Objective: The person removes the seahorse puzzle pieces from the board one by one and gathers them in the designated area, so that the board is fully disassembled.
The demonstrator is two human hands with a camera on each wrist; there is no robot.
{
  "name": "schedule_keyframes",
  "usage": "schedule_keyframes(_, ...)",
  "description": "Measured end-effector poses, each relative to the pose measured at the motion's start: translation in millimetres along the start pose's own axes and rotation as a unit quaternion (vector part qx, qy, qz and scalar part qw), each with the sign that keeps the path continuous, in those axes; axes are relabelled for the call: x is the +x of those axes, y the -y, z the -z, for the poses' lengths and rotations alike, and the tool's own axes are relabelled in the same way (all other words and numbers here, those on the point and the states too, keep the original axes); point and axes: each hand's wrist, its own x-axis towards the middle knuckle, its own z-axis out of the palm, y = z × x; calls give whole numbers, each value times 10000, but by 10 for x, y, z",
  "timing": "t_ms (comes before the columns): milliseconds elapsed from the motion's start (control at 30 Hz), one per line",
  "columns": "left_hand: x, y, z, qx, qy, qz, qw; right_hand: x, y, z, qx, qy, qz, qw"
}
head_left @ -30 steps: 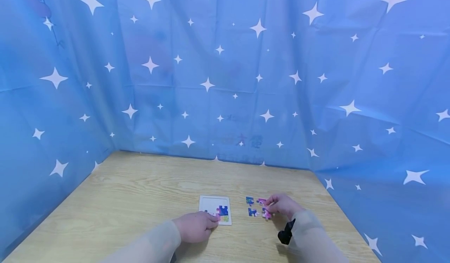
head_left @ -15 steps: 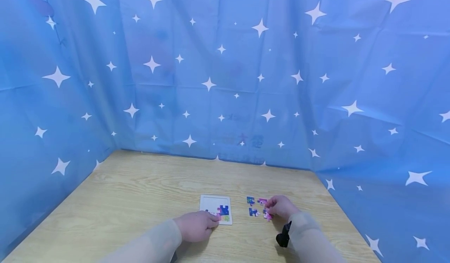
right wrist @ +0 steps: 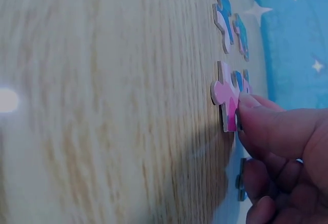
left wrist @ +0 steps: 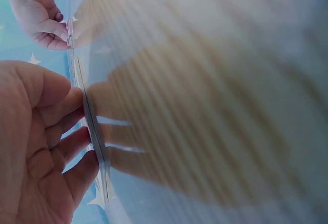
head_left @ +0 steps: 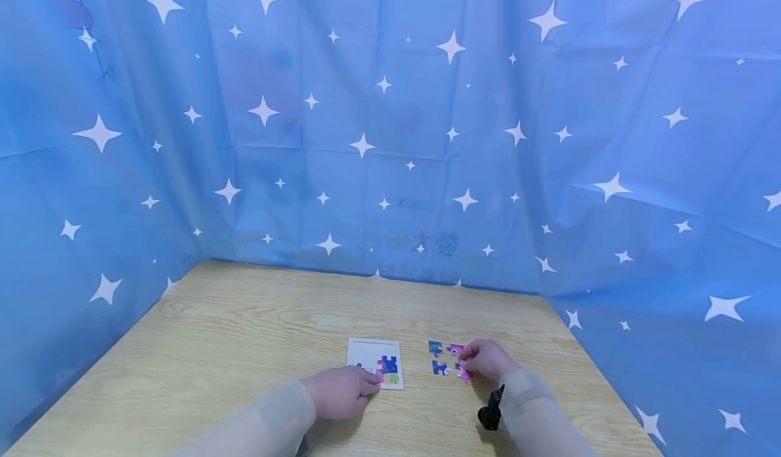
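Note:
A white puzzle tray (head_left: pixel 373 350) lies on the table, with a dark blue puzzle piece (head_left: pixel 389 364) and pink and yellow-green ones in its lower right. My left hand (head_left: pixel 339 392) rests its fingertips at the tray's near left edge, fingers extended, as the left wrist view also shows. To the right of the tray, my right hand (head_left: pixel 489 360) pinches a pink puzzle piece (right wrist: pixel 228 103) between thumb and finger, low at the tabletop. Beside it lie a blue-and-white piece (head_left: pixel 440 368), a blue-green piece (head_left: pixel 434 348) and a pink piece with an eye (head_left: pixel 455 350).
Another small piece (right wrist: pixel 241 179) shows partly behind the right fingers. The wooden table (head_left: pixel 256 335) ends at a blue star-patterned curtain (head_left: pixel 390 138) at the back and on both sides. A black wrist camera (head_left: pixel 491 413) hangs under the right wrist.
My right hand has shifted slightly left at the pink puzzle piece. The left hand stays at the tray, and the loose pieces keep their places.

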Motion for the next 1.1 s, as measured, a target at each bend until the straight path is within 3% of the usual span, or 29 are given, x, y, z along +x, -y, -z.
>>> schedule_keyframes(400, 10, 9, 14, -40, 8, 70, 10000, -62, 161, -17, 223, 17, 129, 9997)
schedule_keyframes(667, 10, 1, 9, -46, 54, 44, 10000, -22, 491, -297, 967, 333, 247, 9944)
schedule_keyframes(867, 19, 14, 8, -20, 65, 6, 10000, 16, 801, -580, 647, 498, 671, 9944)
schedule_keyframes(1100, 7, 3, 26, -73, 108, -42, 9999, 44, 969, -781, 88, 623, 993, 9931)
